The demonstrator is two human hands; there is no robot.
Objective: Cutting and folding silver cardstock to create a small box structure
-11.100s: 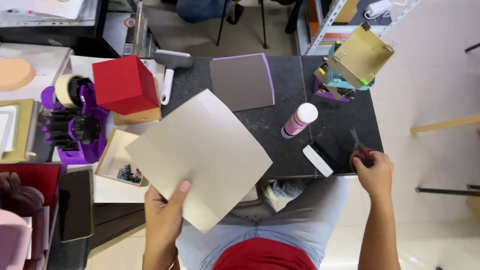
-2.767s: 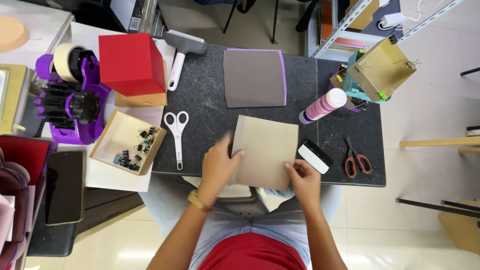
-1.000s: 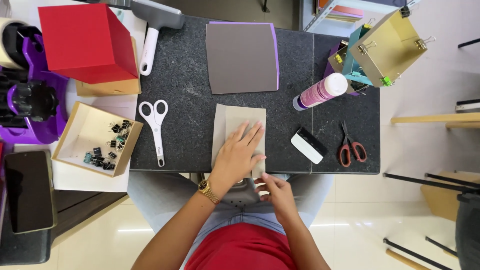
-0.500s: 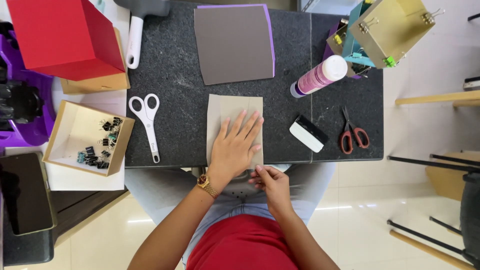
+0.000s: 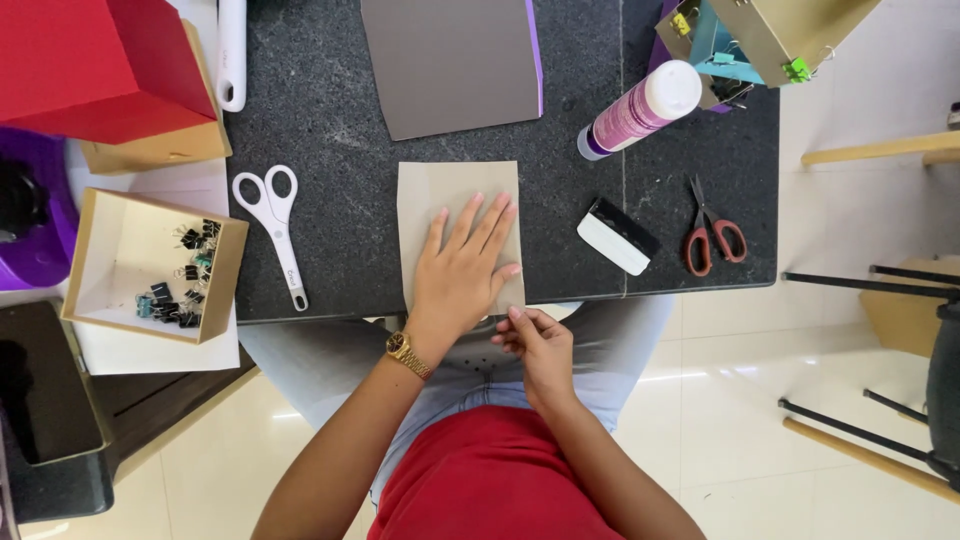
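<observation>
The left hand [image 5: 462, 262] lies flat, fingers spread, pressing down on the folded tan sheet of card [image 5: 440, 190] at the near edge of the black stone table [image 5: 340, 130]. The right hand [image 5: 540, 345] pinches the card's near corner, fingers closed on it. A moment ago both hands sat much the same, so the fold is still being pressed flat. White scissors [image 5: 275, 225] lie just to the left, a black and white scraper [image 5: 617, 236] to the right.
</observation>
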